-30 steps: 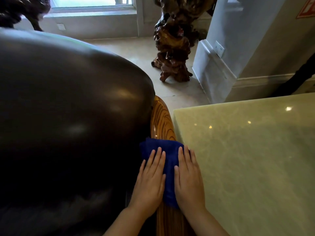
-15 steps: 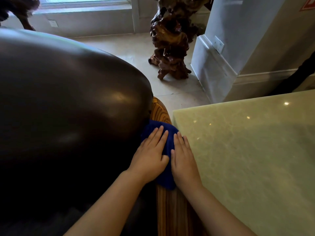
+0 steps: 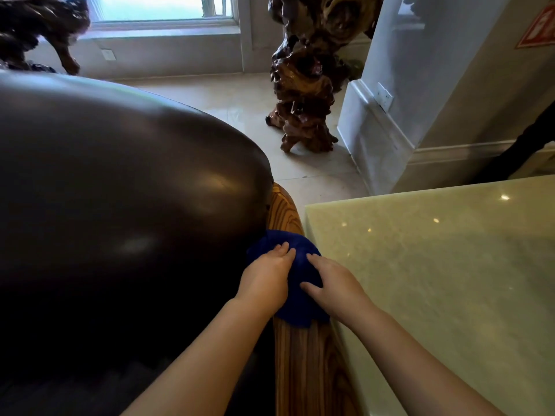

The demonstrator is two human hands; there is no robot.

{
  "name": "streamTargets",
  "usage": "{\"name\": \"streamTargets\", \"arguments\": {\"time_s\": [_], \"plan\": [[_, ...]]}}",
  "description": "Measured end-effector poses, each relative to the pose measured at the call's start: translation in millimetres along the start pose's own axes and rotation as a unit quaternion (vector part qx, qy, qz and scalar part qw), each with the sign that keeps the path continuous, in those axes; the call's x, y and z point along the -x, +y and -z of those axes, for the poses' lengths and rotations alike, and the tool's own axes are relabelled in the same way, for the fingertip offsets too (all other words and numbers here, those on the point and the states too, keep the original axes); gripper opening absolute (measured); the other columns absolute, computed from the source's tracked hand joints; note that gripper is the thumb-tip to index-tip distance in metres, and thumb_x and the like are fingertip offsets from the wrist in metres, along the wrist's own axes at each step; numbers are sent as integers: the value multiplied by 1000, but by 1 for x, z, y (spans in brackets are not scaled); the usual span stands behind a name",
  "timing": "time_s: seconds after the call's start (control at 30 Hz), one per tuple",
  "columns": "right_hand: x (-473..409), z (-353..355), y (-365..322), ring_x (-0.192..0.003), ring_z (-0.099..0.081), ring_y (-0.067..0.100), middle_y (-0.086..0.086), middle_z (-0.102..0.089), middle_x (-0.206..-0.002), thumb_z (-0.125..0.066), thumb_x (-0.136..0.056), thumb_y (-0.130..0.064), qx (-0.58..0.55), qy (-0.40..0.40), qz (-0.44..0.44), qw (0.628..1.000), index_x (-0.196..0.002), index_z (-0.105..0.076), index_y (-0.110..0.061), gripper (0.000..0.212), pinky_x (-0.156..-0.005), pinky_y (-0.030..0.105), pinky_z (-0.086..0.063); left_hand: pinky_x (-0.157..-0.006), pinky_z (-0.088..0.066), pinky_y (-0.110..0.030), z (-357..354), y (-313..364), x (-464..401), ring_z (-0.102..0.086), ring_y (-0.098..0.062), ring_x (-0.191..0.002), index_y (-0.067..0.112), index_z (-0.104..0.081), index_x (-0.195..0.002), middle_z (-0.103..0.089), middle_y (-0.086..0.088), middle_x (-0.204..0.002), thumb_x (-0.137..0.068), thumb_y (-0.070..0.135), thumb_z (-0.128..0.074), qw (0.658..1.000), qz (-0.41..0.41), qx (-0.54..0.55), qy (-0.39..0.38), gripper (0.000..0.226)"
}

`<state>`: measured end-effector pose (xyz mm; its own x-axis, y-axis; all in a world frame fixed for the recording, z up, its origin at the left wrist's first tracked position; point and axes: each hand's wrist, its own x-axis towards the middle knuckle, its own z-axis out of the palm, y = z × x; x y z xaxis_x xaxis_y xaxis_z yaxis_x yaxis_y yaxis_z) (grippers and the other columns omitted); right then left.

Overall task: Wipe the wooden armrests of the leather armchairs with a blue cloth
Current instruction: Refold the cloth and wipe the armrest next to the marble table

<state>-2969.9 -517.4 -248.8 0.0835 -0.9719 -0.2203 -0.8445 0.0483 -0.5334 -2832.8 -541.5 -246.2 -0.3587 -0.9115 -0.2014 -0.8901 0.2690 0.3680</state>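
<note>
Head view. Dark leather armchair (image 3: 120, 187) fills left. Left hand (image 3: 264, 279) flat, fingers extended, pressing blue cloth (image 3: 295, 283). Cloth bunched on wooden armrest (image 3: 303, 361), between armchair back and pale stone tabletop (image 3: 435, 280). Right hand (image 3: 336, 283) on cloth, fingers loosely bent, thumb spread.

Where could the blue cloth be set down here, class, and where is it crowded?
Free: the pale green stone tabletop, right of the wooden armrest. Crowded: the armrest's far end, where both hands, left and right, press the blue cloth.
</note>
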Motion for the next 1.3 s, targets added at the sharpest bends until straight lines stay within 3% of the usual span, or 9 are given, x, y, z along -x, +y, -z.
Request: {"name": "streamTargets", "arguments": {"time_s": [0.23,0.43,0.6,0.7,0.8,1.0,1.1,1.2,1.3], "plan": [[21,5,2,-116,-55,18,3,-60,-127,-64,-82,-25,22,32,-13,999,-126,-54,-17,46,-99,29,-40,-113,-15,-25,-10,15,36,-16,-9,-141,21,-19,-145,-17,3,-155,-93,11,-44,999,16,42,17,58],[44,10,7,-105,-61,16,0,-68,-114,-63,-79,-17,41,-1,-1,999,-115,-64,-19,36,-90,27,-45,-107,-36,-31,-16,22,64,-45,-14,-127,25,-42,-135,-47,4,-141,-90,18,-51,997,38,67,26,47],[72,24,9,-82,-65,13,-1,-71,-88,-64,-75,-16,58,-85,6,995,-94,-71,-22,21,-63,19,-44,-97,-46,-30,-4,29,88,-55,-13,-111,21,-60,-119,-60,2,-122,-81,18,-65,990,40,112,-76,39],[84,40,-6,-71,-61,8,-1,-71,-85,-69,-74,-19,48,-107,12,993,-91,-72,-20,17,-59,18,-45,-91,-48,-23,15,28,101,-57,-11,-105,18,-61,-116,-61,-1,-119,-77,18,-71,980,61,156,-107,40],[98,64,-26,-71,-57,7,-1,-70,-86,-70,-74,-21,42,-99,31,994,-94,-72,-19,19,-61,19,-44,-82,-47,-17,44,34,114,-59,-9,-98,18,-63,-110,-63,1,-111,-74,18,-73,982,59,160,-87,37],[123,127,-67,-65,-55,0,-7,-62,-76,-71,-74,-18,6,-68,67,995,-91,-71,-19,17,-54,13,-40,-73,-49,-18,120,55,137,-61,-7,-87,21,-66,-104,-65,4,-100,-72,20,-74,984,37,164,-56,34],[141,177,-104,-68,-60,6,-3,-68,-78,-71,-70,-17,4,-46,95,994,-86,-72,-19,16,-56,16,-44,-67,-47,-16,177,72,161,-60,-8,-84,24,-66,-97,-65,4,-95,-67,23,-77,985,43,167,-13,31],[155,223,-143,-65,-57,1,-7,-66,-75,-72,-69,-18,10,-32,129,991,-84,-72,-20,15,-52,8,-37,-69,-46,-18,232,87,186,-61,-9,-82,28,-66,-87,-65,6,-89,-63,25,-79,985,43,163,34,28],[181,265,-192,-72,-60,6,-8,-64,-76,-74,-70,-19,18,-28,177,984,-86,-71,-20,16,-61,15,-47,-63,-43,-14,291,100,225,-60,-4,-74,37,-60,-75,-63,11,-79,-61,26,-79,984,41,156,73,26]]}}
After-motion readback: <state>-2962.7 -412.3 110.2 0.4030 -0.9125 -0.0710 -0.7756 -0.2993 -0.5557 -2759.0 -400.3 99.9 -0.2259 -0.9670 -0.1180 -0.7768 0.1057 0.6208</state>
